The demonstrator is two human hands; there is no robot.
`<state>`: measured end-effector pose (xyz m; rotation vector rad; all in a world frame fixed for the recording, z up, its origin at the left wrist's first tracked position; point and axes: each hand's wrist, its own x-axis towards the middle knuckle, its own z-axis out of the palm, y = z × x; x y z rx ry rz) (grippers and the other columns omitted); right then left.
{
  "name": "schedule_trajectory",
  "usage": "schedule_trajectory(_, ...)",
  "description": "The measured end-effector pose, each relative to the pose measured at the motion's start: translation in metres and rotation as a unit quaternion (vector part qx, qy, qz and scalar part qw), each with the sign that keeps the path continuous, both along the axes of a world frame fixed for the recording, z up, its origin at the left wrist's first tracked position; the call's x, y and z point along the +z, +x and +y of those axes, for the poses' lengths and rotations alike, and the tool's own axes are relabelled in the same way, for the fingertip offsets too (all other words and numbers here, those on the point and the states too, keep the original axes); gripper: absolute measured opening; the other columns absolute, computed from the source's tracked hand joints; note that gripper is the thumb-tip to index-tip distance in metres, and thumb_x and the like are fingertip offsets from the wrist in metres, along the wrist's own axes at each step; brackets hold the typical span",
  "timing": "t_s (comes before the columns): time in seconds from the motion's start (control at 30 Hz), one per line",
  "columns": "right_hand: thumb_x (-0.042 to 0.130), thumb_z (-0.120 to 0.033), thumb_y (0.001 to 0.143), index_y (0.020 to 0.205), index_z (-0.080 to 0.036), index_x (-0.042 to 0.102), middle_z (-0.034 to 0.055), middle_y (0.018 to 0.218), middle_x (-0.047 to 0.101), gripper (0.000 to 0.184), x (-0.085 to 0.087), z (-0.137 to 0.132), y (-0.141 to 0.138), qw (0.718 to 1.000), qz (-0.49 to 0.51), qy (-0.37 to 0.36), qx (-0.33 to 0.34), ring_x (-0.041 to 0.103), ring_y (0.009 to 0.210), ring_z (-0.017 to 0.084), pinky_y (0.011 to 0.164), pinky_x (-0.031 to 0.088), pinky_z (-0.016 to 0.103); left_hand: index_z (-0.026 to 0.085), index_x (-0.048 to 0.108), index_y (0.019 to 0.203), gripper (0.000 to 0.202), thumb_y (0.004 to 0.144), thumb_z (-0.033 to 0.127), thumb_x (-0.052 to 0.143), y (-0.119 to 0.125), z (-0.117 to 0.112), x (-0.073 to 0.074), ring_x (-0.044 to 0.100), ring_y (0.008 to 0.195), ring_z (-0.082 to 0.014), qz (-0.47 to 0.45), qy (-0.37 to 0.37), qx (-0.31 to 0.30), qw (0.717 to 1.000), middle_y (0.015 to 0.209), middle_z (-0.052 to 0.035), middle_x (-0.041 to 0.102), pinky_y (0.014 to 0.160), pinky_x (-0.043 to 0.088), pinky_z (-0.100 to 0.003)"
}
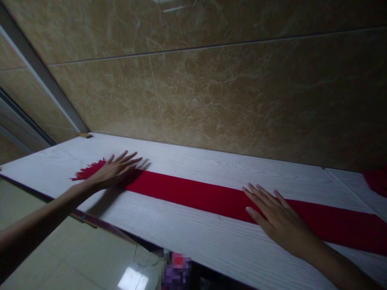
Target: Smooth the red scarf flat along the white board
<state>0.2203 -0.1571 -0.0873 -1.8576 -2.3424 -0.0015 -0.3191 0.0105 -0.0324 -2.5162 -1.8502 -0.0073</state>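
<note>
A long red scarf (pixel 193 195) lies flat and lengthwise along a white wood-grain table (pixel 187 229). Its fringe (pixel 87 171) fans out at the left end. Over the scarf near that fringe is my left hand (pixel 116 171), fingers spread, casting a shadow beside it; whether the palm touches the cloth I cannot tell. Farther right, my right hand (pixel 275 217) rests on or just above the scarf with its fingers stretched out. Neither hand grips anything. The scarf's right end runs out of view.
A brown marbled tile wall (pixel 211 100) stands along the table's far edge. More red cloth (pixel 376 181) lies at the far right. A small wooden block (pixel 85 135) sits at the back left corner. Below the near edge are the tiled floor (pixel 75 249) and a pixelated patch (pixel 177 272).
</note>
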Motion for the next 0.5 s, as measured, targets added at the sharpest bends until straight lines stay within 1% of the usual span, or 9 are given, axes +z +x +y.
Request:
schedule_trajectory(0.03, 0.02, -0.071, 0.104, 0.162, -0.031, 0.038, 0.0023, 0.165, 0.038, 0.073, 0.0, 0.0, 0.0, 1.0, -0.003, -0.001, -0.001, 0.03, 0.155, 0.028, 0.126, 0.024, 0.064, 0.026, 0.038, 0.162, 0.079, 0.101, 0.064, 0.005, 0.016, -0.005, -0.001, 0.009, 0.162, -0.0388, -0.009, -0.011, -0.024, 1.0, 0.175, -0.0009, 0.019, 0.126, 0.009, -0.068)
schedule_trajectory(0.07, 0.02, -0.071, 0.104, 0.162, -0.03, 0.038, 0.0024, 0.165, 0.038, 0.073, 0.0, 0.0, 0.0, 1.0, -0.005, -0.001, -0.001, 0.03, 0.155, 0.028, 0.126, 0.024, 0.064, 0.027, 0.034, 0.164, 0.077, 0.101, 0.064, 0.009, 0.029, -0.01, -0.004, 0.009, 0.162, -0.0379, -0.015, -0.03, -0.041, 0.999, 0.175, -0.0014, 0.017, 0.125, 0.01, -0.069)
schedule_trajectory(0.1, 0.02, -0.07, 0.104, 0.162, -0.03, 0.039, 0.0025, 0.165, 0.039, 0.073, 0.0, 0.0, 0.0, 1.0, -0.005, 0.0, -0.001, 0.031, 0.155, 0.028, 0.126, 0.024, 0.064, 0.029, 0.033, 0.164, 0.074, 0.102, 0.064, 0.011, 0.039, -0.015, -0.006, 0.011, 0.162, -0.0367, -0.018, -0.042, -0.048, 0.998, 0.174, -0.0027, 0.019, 0.125, 0.012, -0.068)
schedule_trajectory(0.13, 0.021, -0.069, 0.104, 0.161, -0.031, 0.039, 0.0027, 0.164, 0.039, 0.072, -0.001, 0.0, 0.0, 1.0, -0.004, 0.003, -0.001, 0.031, 0.155, 0.028, 0.126, 0.025, 0.063, 0.029, 0.033, 0.164, 0.072, 0.103, 0.062, 0.013, 0.046, -0.019, -0.009, 0.013, 0.162, -0.0356, -0.019, -0.048, -0.051, 0.997, 0.174, -0.0039, 0.02, 0.125, 0.013, -0.068)
schedule_trajectory(0.2, 0.023, -0.068, 0.105, 0.161, -0.031, 0.04, 0.0032, 0.164, 0.041, 0.07, -0.001, 0.0, -0.001, 1.0, -0.001, 0.011, 0.001, 0.032, 0.155, 0.027, 0.126, 0.025, 0.062, 0.03, 0.032, 0.164, 0.069, 0.104, 0.059, 0.015, 0.052, -0.025, -0.013, 0.016, 0.162, -0.0335, -0.015, -0.059, -0.051, 0.997, 0.173, -0.0057, 0.022, 0.125, 0.014, -0.068)
schedule_trajectory(0.27, 0.024, -0.067, 0.105, 0.161, -0.031, 0.04, 0.0036, 0.164, 0.041, 0.069, 0.0, 0.0, -0.001, 1.0, -0.002, 0.012, -0.001, 0.032, 0.155, 0.027, 0.126, 0.025, 0.062, 0.029, 0.03, 0.165, 0.068, 0.105, 0.058, 0.015, 0.051, -0.026, -0.013, 0.017, 0.162, -0.0321, -0.007, -0.067, -0.051, 0.996, 0.173, -0.0061, 0.021, 0.125, 0.014, -0.067)
schedule_trajectory(0.37, 0.023, -0.067, 0.105, 0.162, -0.029, 0.039, 0.0031, 0.165, 0.037, 0.07, 0.002, 0.0, -0.002, 1.0, -0.01, -0.004, -0.005, 0.03, 0.156, 0.026, 0.126, 0.023, 0.061, 0.03, 0.029, 0.165, 0.069, 0.104, 0.06, 0.014, 0.044, -0.02, -0.008, 0.015, 0.162, -0.0332, 0.007, -0.079, -0.05, 0.996, 0.173, -0.0056, 0.021, 0.125, 0.016, -0.067)
schedule_trajectory(0.43, 0.021, -0.066, 0.105, 0.162, -0.029, 0.038, 0.0022, 0.166, 0.035, 0.07, 0.004, 0.0, -0.003, 1.0, -0.012, -0.012, -0.008, 0.027, 0.156, 0.025, 0.127, 0.022, 0.061, 0.03, 0.027, 0.166, 0.071, 0.104, 0.061, 0.011, 0.033, -0.013, -0.005, 0.012, 0.162, -0.0351, 0.015, -0.075, -0.035, 0.996, 0.174, -0.0051, 0.018, 0.124, 0.017, -0.067)
schedule_trajectory(0.5, 0.02, -0.065, 0.105, 0.162, -0.03, 0.037, 0.0014, 0.167, 0.034, 0.07, 0.005, 0.0, -0.003, 1.0, -0.012, -0.017, -0.01, 0.026, 0.157, 0.025, 0.127, 0.022, 0.06, 0.028, 0.025, 0.166, 0.073, 0.103, 0.059, 0.007, 0.014, -0.005, -0.003, 0.011, 0.162, -0.0371, 0.027, -0.058, -0.001, 0.998, 0.174, -0.0062, 0.016, 0.123, 0.019, -0.067)
